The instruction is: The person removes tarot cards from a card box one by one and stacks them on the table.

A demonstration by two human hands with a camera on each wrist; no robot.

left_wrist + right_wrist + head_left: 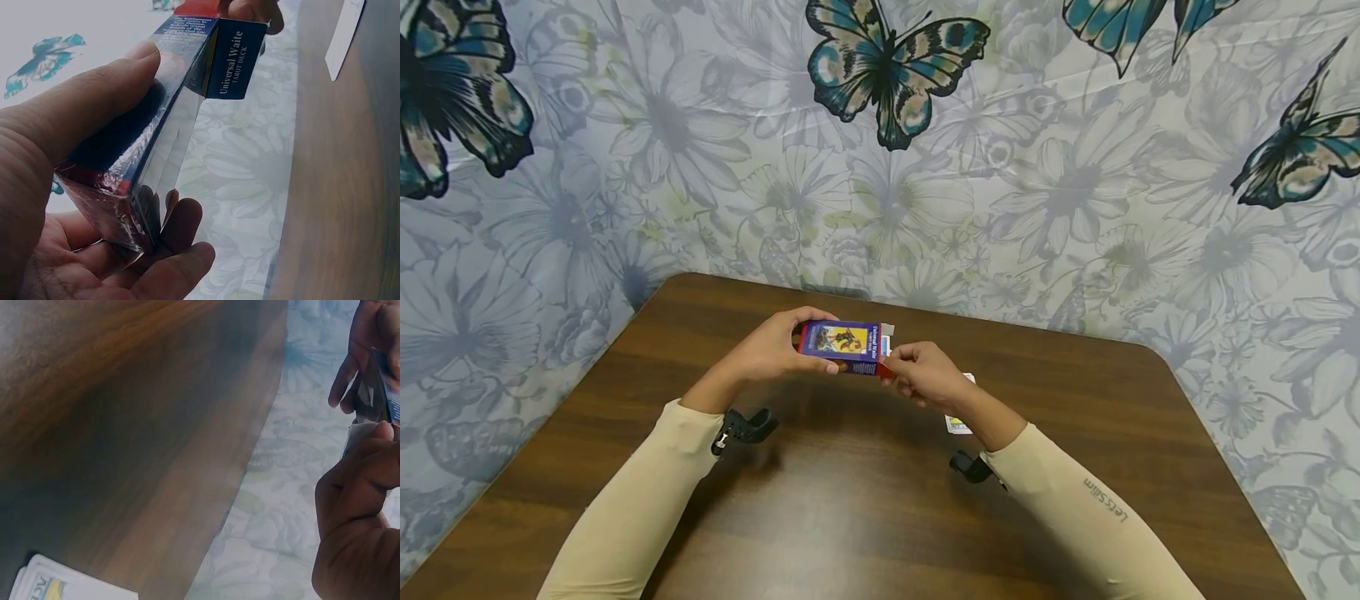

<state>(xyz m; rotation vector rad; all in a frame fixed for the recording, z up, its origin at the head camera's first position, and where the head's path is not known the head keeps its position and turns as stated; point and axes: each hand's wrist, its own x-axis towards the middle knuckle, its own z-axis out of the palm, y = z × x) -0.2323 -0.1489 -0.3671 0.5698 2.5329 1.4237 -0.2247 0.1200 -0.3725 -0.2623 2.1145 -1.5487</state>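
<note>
A tarot deck box [842, 340], blue and red with a yellow picture, is held above the table, its flaps open at the right end. My left hand [775, 346] grips the other end, thumb on one side and fingers on the opposite side. In the left wrist view the end flap [234, 59] reads "Universal Waite Tarot Deck". With curled fingers, my right hand [925, 373] pinches the box's open end by a red flap. The exact contact is partly hidden by the fingers. Whether cards sit inside the box I cannot tell.
A small stack of cards [81, 587] lies on the brown wooden table [820, 517], partly behind the right wrist in the head view. Beyond the table's far edge hangs a floral cloth [895, 225] with printed butterflies. Dark straps [748, 427] circle both wrists.
</note>
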